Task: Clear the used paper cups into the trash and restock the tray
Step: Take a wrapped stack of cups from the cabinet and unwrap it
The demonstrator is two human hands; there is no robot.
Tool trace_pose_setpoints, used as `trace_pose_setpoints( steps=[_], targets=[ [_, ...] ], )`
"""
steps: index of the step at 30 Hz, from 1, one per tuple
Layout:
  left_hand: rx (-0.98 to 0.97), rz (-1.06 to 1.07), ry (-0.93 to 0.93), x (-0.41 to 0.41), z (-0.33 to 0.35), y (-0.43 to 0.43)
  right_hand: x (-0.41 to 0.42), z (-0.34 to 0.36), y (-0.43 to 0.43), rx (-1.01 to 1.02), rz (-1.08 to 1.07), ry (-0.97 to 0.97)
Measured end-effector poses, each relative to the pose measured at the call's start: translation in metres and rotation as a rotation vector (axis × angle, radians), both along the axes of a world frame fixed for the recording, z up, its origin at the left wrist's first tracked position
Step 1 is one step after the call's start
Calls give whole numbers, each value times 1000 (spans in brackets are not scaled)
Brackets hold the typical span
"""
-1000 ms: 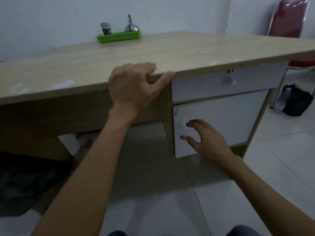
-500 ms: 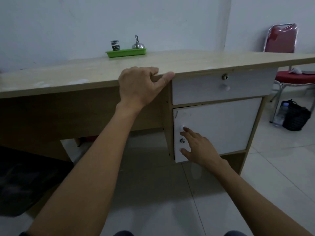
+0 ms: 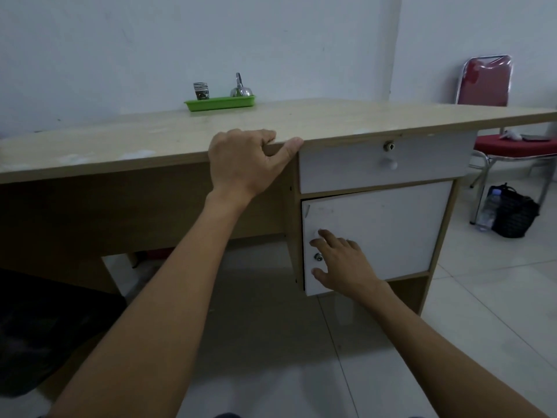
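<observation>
Right hand (image 3: 346, 263) splayed on door knob (image 3: 315, 233) — left hand (image 3: 244, 161) grips desk (image 3: 120, 140).

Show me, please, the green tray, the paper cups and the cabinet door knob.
green tray (image 3: 223, 104), head view, front wall
paper cups (image 3: 201, 91), head view, side of the stack
cabinet door knob (image 3: 315, 233), head view, its visible white edge

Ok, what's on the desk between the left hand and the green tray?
Nothing, by the head view: the desk top is bare wood, only pale scuffs, from the left hand gripping its front edge to the green tray.
</observation>
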State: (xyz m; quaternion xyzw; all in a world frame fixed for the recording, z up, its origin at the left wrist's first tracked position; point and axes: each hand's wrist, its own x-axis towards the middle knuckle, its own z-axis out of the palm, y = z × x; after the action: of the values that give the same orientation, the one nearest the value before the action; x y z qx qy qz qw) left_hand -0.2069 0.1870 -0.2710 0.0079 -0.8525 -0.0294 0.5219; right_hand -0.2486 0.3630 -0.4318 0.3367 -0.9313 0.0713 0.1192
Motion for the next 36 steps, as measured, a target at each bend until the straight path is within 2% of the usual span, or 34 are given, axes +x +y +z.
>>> trace_pose_setpoints(
  steps=[3, 8, 10, 15, 23, 28, 33, 36],
  targets=[
    [-9, 12, 34, -2, -3, -1, 2, 1, 3, -99, -31, 128],
    [-36, 30, 74, -4, -5, -2, 5, 9, 8, -389, -54, 387],
    [-35, 30, 81, -4, -5, -2, 5, 15, 9, -392, -69, 402],
    [-46, 39, 97, -4, -6, -1, -1, 19, 11, -191, -50, 325],
    [-80, 118, 82, -4, -11, 3, 18, 33, 21, -364, -139, 480],
    [-52, 121, 56, -6, -13, 17, 28, 41, 32, -378, -164, 379],
    [-59, 95, 11, -16, -12, 36, 41, 61, 47, -102, -171, 141],
    [-44, 125, 42, -17, -14, 34, 49, 75, 67, -44, -205, 36]
  ],
)
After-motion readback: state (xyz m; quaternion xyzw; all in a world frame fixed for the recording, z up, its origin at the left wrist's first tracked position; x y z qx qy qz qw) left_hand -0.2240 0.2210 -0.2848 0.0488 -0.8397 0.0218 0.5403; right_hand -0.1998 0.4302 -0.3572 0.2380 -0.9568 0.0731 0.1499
